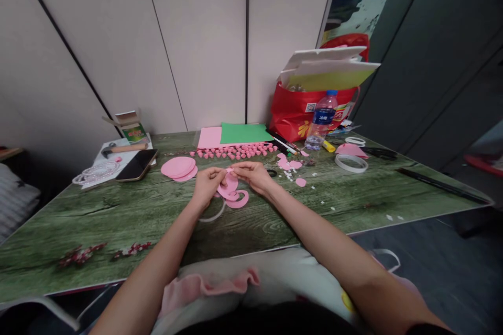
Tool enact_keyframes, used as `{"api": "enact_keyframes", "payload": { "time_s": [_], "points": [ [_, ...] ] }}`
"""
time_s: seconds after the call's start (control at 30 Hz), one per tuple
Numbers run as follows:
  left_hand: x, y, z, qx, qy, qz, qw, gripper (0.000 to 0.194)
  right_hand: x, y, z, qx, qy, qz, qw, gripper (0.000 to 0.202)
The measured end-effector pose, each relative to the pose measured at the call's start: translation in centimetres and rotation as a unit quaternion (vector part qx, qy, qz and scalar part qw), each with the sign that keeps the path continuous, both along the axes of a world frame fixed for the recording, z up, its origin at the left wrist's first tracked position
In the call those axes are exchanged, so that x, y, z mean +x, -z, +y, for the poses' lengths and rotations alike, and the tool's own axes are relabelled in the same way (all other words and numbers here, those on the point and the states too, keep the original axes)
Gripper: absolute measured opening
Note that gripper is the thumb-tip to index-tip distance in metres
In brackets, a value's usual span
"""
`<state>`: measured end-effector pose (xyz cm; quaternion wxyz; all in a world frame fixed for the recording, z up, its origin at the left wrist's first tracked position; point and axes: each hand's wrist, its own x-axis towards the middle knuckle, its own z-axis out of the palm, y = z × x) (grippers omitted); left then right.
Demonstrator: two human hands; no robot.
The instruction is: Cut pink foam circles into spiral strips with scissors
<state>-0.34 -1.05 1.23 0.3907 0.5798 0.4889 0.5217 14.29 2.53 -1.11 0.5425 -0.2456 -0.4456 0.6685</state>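
Left hand (209, 186) and right hand (252, 175) fingers obscure part of the pink cutout (229, 184). White band (214, 218): partly hidden. Bottle label (324, 116): print illegible.

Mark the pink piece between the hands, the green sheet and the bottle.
Pink piece (231, 183): head view, on its flat face.
Green sheet (247, 133): head view, middle of its surface.
Bottle (324, 116): head view, on its blue label.

Dark sleeve edge (428, 329) — bare forearms (314, 227) — dark top (271, 320).

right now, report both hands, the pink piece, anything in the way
Left hand, right hand: both pinching the pink piece. Its looped part below the fingers. Possible snag: pale curved band near left hand.
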Motion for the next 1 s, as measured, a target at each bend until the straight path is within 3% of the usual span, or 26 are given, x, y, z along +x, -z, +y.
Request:
{"api": "enact_keyframes", "payload": {
  "time_s": [0.5,0.73,1.0],
  "points": [
    [0.16,-0.25,-0.21,-0.006,0.015,0.001,1.000,0.022,-0.06,-0.18,-0.20,-0.009,0.026,-0.002,1.000,0.026],
    [0.05,-0.06,0.00,0.007,0.002,-0.002,1.000,0.021,-0.01,-0.13,-0.14,-0.016,-0.005,0.003,1.000,0.024],
    [0.09,-0.10,-0.15,-0.002,0.015,0.005,1.000,0.022,0.10,-0.39,-0.40,-0.023,0.012,-0.017,1.000,0.028]
  ]
}}
